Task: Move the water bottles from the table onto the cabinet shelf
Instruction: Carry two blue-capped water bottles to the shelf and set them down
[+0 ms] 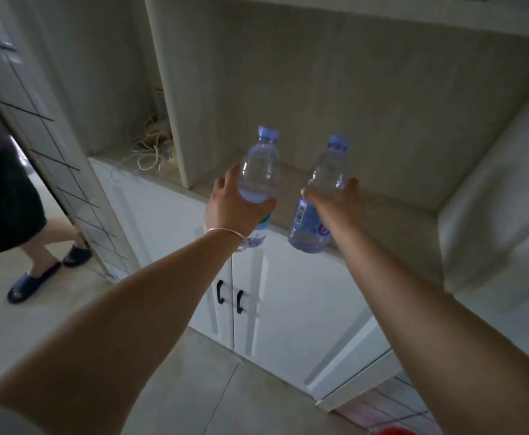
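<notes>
Two small clear plastic bottles here, both look full, so a bit of weight and thin walls that probably dent if squeezed; mid-body is the sensible place to hold, likely slick plastic. The left hand [235, 205] has its grip wrapped round the left bottle [258, 171] at the middle, cap up, centre frame. The right hand [335, 199] grips the right bottle [316, 196] at the waist, tilted. Both hang above the front edge of the cabinet shelf [392, 211], not set down yet.
</notes>
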